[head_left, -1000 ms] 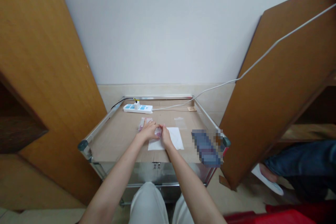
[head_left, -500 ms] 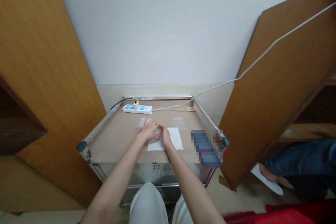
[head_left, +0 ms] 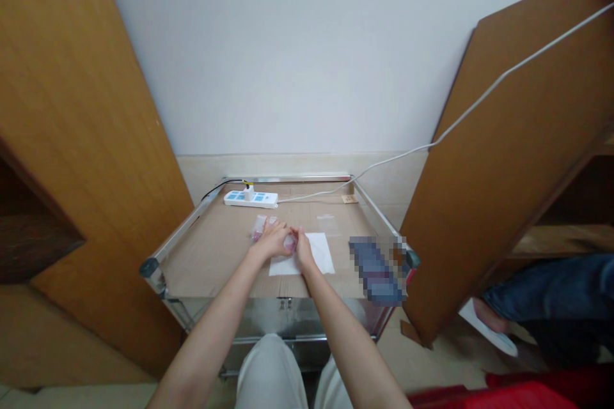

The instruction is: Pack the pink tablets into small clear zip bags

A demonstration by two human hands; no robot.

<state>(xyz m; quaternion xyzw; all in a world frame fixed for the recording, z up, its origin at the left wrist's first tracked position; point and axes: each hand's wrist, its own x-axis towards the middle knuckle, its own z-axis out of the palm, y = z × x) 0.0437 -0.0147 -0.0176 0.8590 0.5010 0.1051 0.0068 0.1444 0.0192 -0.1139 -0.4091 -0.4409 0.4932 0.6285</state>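
Note:
My left hand (head_left: 274,240) and my right hand (head_left: 302,249) meet over a white sheet of paper (head_left: 322,254) on the cart top. Between them, their curled fingers hold a small clear plastic bag with pinkish contents (head_left: 290,243); its exact contents are too small to make out. Beyond my left hand, partly covered by its fingers, lies another clear bag with pink bits (head_left: 258,227). A flat, transparent bag (head_left: 327,225) rests on the cardboard behind the paper.
Cardboard (head_left: 206,255) lines the metal-railed cart. A white power strip (head_left: 251,199) with a plug sits at the back, its white cable (head_left: 393,158) rising right. A pixelated dark object (head_left: 377,271) lies at the right edge. Wooden cabinets flank the cart; another person's leg (head_left: 551,287) shows right.
My fingers have shifted very slightly around the small bag. Everything else stays where it was.

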